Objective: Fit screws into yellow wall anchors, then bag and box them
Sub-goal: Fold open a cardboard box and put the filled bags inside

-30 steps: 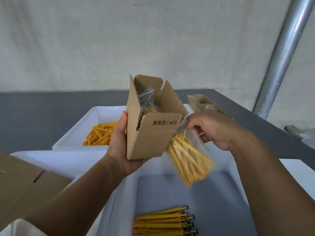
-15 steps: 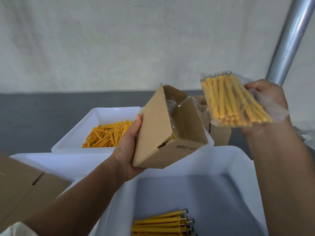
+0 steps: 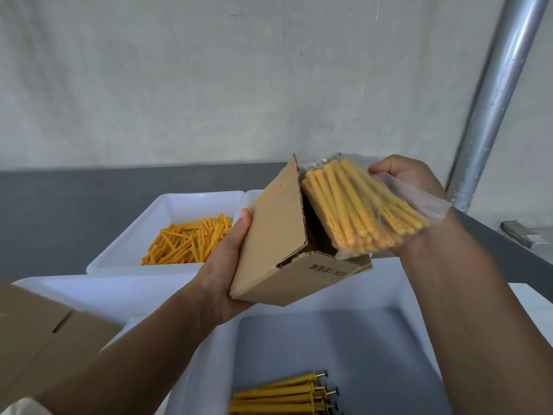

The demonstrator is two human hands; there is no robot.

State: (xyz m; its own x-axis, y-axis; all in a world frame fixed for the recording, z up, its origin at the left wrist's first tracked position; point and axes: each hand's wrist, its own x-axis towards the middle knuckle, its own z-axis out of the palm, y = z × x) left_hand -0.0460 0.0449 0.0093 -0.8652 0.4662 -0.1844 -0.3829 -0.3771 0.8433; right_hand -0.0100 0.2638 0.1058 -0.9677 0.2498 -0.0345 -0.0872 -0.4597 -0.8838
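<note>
Pale plaster wall behind a dark grey worktop

The wall (image 3: pixel 209 85) fills the far side, off-white and rough, with faint scratches and small dark marks. A bare metal pole (image 3: pixel 493 100) rises at the right, leaning in this wide view. The matt worktop (image 3: pixel 59 211) runs along the foot of the wall. A small metal piece (image 3: pixel 516 233) lies far right. The light is soft and even.

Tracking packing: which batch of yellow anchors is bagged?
The bundle in the right hand, wrapped in clear plastic; those in the far tray and near tray lie loose.
</note>
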